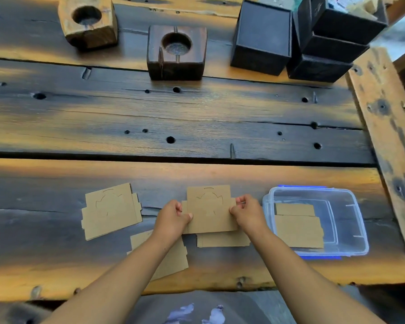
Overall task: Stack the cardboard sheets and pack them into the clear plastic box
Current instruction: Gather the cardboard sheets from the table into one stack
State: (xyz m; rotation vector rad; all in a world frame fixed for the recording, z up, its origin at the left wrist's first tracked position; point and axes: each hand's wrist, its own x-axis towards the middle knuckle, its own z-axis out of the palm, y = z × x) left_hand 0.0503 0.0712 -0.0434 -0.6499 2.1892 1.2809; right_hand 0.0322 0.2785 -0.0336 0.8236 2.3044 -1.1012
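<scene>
A brown die-cut cardboard sheet [209, 208] is held between both hands near the table's front edge: my left hand [171, 218] grips its left edge and my right hand [248, 212] grips its right edge. More flat sheets [222, 239] lie directly under it. Another sheet [111, 210] lies flat to the left, and one more [173, 258] sits partly hidden under my left forearm. The clear plastic box [346, 220] with blue clips stands open at the right, with cardboard sheets [298, 228] lying in its left part.
Two wooden blocks with round recesses [89, 19] [177, 52] stand at the back of the plank table [173, 118]. Black boxes [262, 36] are stacked at the back right. A raised wooden beam [388, 127] borders the right side.
</scene>
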